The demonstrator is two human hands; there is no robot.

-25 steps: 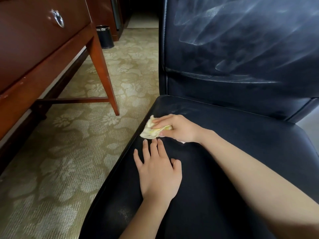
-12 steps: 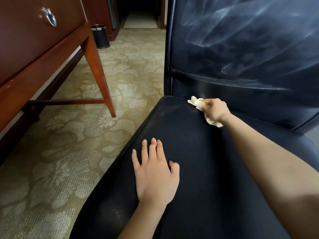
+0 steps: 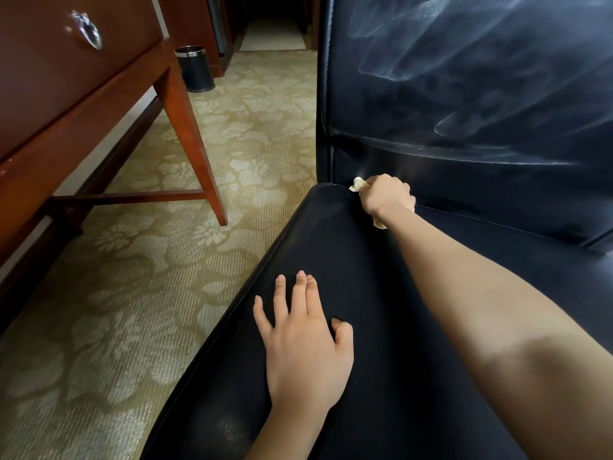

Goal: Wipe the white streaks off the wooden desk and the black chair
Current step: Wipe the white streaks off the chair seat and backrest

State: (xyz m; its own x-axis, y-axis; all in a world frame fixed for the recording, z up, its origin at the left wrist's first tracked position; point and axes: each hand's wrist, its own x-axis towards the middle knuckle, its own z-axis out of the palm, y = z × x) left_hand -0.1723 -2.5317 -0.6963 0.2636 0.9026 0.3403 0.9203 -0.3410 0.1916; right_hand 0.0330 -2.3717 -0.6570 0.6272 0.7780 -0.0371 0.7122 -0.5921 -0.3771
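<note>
Chair (image 3: 398, 327), where is it?

— Black, right in front, filling the right side of the view. The seat runs toward the camera and the backrest rises behind it.

— And the streaks (image 3: 464, 44)?

— White smears high across the backrest, plus a thin pale line along its lower seam.

— Hands?

— The right hand (image 3: 386, 195) is at the crease where seat meets backrest, near the left corner. Its fingers are curled round a pale yellow cloth (image 3: 358, 184), and bits of the cloth stick out at both ends of the fist. The forearm crosses the seat and hides part of it. The left hand (image 3: 305, 343) lies flat on the seat, nearer the front edge, fingers straight and slightly spread, holding nothing.

— What's around?

— The desk (image 3: 83, 104) is to the left, reddish wood, with a shiny round knob (image 3: 87, 29) on its drawer. Its leg (image 3: 189, 137) stands on patterned carpet (image 3: 132, 293), apart from the chair. A black bin (image 3: 195, 68) with a silver rim sits farther back, by the desk.
</note>
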